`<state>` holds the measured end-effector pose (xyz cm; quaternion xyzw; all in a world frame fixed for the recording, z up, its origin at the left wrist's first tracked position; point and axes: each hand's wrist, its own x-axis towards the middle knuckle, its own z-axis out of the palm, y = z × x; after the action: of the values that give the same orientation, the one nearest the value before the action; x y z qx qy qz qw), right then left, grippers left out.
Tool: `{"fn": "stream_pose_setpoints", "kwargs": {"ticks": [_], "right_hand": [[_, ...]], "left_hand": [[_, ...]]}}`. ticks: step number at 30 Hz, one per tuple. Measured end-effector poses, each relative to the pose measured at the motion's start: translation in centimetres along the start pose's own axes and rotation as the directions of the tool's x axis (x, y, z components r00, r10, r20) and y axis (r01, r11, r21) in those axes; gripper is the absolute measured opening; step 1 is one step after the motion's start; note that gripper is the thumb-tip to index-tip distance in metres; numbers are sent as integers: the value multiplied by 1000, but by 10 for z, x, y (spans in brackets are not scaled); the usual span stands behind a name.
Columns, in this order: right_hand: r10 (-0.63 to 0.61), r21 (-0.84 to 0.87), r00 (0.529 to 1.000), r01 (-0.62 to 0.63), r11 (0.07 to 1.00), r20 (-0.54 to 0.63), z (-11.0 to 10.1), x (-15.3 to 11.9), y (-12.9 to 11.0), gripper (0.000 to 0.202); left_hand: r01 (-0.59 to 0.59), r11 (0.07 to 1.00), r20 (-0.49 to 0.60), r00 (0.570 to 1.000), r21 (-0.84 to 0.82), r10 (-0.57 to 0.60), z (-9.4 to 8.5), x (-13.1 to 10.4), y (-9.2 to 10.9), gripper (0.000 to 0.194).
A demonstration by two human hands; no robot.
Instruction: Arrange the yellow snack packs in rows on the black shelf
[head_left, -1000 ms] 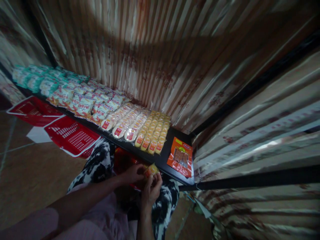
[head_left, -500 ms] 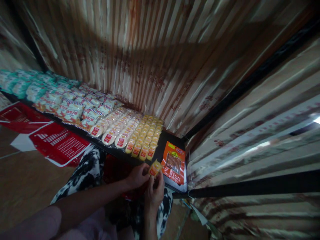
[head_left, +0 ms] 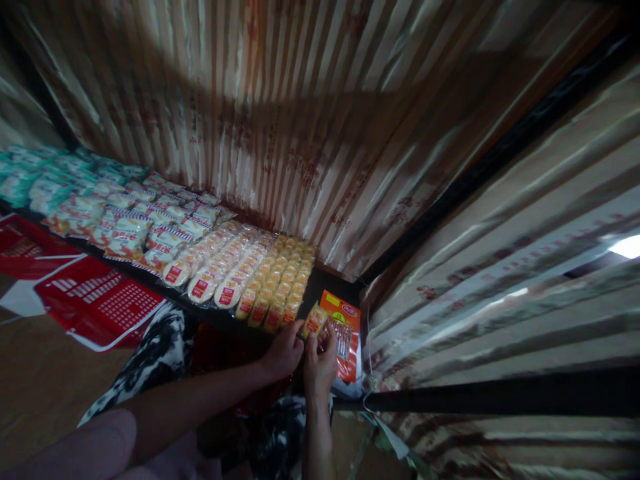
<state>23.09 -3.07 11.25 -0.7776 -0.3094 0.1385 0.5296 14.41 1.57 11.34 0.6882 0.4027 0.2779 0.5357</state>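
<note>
Between my two hands is a small yellow snack packet [head_left: 314, 321] with a red label, held up in front of the shelf. My left hand [head_left: 281, 351] is closed and pinches the packet's left edge. From below and the right, my right hand [head_left: 323, 363] grips it with bent fingers. Just left of the packet stand rows of similar yellow packets [head_left: 275, 283] lined up on the black shelf. An orange snack pack [head_left: 351, 360] with a clear window lies to the right, partly hidden behind my right hand.
Left of the yellow rows are rows of round white wrapped snacks [head_left: 227, 293], then white-and-blue bags [head_left: 127, 233] and teal bags [head_left: 53, 190]. Red printed sheets [head_left: 107, 300] hang below the shelf edge [head_left: 325, 273]. Striped sheeting [head_left: 280, 80] rises behind, with a dark pole [head_left: 450, 193] on the right.
Both hands have raised the yellow packet slightly, so it now overlaps the orange pack's left side. The camera view has shifted a little, moving the shelf left and down in the picture.
</note>
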Motion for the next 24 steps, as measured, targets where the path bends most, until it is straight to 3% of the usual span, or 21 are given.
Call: {"fn": "stream_pose_setpoints", "kwargs": {"ticks": [5,8,13,18,24], "right_hand": [[-2,68,999,-1,998,35,2,31,0,69],[26,-20,997,-25,1000,69,0,42,6,67],[30,-129,998,-22,991,55,-2,51,5,64],[38,-171,997,-28,985,59,2,62,3,63],[44,-191,998,-35,981,42,7,68,12,71]], "left_hand": [[67,996,-13,998,-66,-68,8,17,16,56],[143,984,13,990,-108,-142,10,27,22,56],[220,966,43,975,-133,-216,11,40,32,33],[258,963,-13,966,-77,-260,17,51,41,18],[304,937,-40,948,-174,-315,33,59,36,35]]}}
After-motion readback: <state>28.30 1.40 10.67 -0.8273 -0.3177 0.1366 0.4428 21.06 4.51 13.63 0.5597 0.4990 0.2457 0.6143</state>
